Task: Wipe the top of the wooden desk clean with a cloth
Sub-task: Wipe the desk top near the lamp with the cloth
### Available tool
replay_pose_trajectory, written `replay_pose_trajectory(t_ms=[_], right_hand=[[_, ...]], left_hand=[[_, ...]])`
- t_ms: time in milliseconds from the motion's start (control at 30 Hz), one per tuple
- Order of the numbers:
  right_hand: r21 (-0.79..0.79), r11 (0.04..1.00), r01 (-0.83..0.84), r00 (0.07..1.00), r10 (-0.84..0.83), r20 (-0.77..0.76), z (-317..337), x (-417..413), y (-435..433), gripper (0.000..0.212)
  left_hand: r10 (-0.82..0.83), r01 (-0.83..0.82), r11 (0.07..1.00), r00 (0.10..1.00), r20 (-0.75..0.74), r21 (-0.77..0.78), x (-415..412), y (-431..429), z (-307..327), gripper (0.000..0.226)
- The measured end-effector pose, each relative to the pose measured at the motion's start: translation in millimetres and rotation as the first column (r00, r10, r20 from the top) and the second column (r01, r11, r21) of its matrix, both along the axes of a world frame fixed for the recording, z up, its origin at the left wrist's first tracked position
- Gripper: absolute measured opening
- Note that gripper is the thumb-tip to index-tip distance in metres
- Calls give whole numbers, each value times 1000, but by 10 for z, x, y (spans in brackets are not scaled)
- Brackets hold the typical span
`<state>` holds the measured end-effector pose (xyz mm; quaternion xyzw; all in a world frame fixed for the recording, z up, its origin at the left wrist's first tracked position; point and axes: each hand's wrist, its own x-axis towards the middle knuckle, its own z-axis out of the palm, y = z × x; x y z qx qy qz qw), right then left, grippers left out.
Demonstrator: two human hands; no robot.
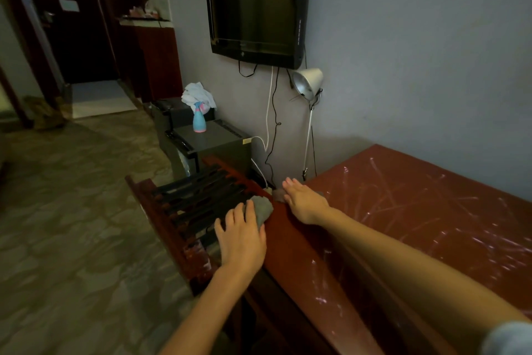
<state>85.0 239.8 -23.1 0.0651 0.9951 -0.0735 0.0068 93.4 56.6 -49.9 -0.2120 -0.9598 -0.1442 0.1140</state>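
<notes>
held grey cloth [262, 209] in left hand [243, 239], fingers curled over it, bunched past the fingertips at the desk [417, 225] edge, centre of frame. pressed right hand [305, 202] flat, fingers straight, just right of it on the desk top. hid most of a darker cloth [277, 195] under that palm; could not make out its shape.

Red-brown bench [417, 225] streaked with white marks; grey cloth [263, 209] at its 9 o'clock edge; blue-and-pink spray bottle [199, 120] at 11 o'clock
</notes>
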Motion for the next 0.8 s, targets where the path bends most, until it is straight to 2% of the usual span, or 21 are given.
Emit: replay_pose_trajectory(t_ms=[167,367,567,800], right_hand=[[35,993,111,994,-111,-1,-26,192,208,54],[35,999,-36,999,36,-19,-124,438,-48,54],[-3,997,-80,997,80,2,-63,159,-56,53],[-15,997,73,996,-72,48,53,-148,239,52]], left_hand=[[-150,150,989,989,-18,14,-83,-23,5,57],[-306,304,951,951,-51,-51,-150,31,1,62],[-323,323,946,944,-64,-18,-175,32,-16,57],[-324,324,946,945,-45,-9,-177,31,-20,56]])
